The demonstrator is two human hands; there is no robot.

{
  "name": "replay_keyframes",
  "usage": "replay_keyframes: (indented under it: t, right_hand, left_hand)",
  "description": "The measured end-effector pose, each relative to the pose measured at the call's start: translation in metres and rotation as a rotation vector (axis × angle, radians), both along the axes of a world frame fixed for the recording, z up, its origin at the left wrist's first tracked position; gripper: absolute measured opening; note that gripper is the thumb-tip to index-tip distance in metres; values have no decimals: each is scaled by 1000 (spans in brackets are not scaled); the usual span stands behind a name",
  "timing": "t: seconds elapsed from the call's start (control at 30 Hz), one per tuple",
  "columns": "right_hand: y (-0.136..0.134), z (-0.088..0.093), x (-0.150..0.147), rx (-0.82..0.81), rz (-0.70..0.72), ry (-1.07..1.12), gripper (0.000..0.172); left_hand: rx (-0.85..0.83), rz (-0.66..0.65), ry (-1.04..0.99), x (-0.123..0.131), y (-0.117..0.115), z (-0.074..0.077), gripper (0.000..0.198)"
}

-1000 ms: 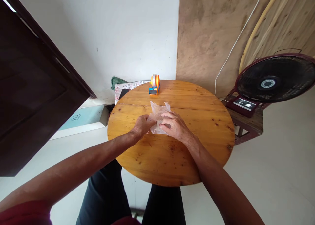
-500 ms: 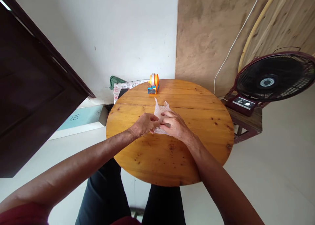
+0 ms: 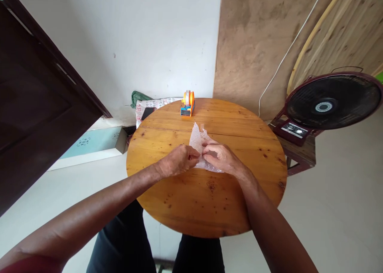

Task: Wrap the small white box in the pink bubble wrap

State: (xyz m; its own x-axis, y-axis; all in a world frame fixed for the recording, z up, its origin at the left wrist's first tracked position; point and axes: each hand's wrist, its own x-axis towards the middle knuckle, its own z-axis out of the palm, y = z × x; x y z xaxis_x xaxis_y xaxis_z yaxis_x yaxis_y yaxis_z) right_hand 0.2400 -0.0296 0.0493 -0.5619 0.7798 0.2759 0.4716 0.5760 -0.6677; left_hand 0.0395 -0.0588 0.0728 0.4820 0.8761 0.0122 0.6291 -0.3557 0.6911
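Note:
A crumpled piece of clear bubble wrap (image 3: 196, 140) lies over the middle of the round wooden table (image 3: 191, 201), its two pointed ends sticking up toward the far side. My left hand (image 3: 181, 159) pinches its near left part, thumb and fingers pressed together. From the other side my right hand (image 3: 221, 156) grips the wrap between thumb and fingertips, close to the left fingertips. Whether anything is wrapped inside cannot be made out. Beyond the wrap, an orange and blue tape dispenser (image 3: 187, 104) with a tape roll stands near the table's far edge.
A dark red fan (image 3: 329, 101) stands on a wooden stool (image 3: 302, 155) to the right of the table. Behind the table's left edge lie a printed white sack (image 3: 158, 103) and a green bag (image 3: 140, 99). A pale blue box (image 3: 92, 143) sits on the floor at left.
My hands have shifted slightly right and nearer, still on the bubble wrap. The wrap has turned a little, its left point standing higher and its near edge spreading rightward.

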Motion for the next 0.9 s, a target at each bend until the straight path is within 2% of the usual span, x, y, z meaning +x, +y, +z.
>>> replay_keyframes:
  t: [0.13,0.27,0.47,0.67,0.8,0.9]
  right_hand:
    - [4,-3,8,-85,-66,-47,25]
    - [6,-4,14,-212,-114,-52,38]
    - [11,1,18,-365,-107,-3,41]
    - [11,4,16,-457,-117,36,37]
    - [9,4,13,-413,-149,-28,27]
    - [5,-1,13,-353,-250,-48,18]
  left_hand:
    - [367,-29,234,0,-4,-14,18]
    - [563,-97,207,-6,-8,-28,18]
    - [565,-80,123,-1,-12,-38,20]
    - [563,87,275,13,-33,-35,13]
    - [630,92,284,12,-37,-35,13]
    - [643,38,268,10,-33,-34,13]
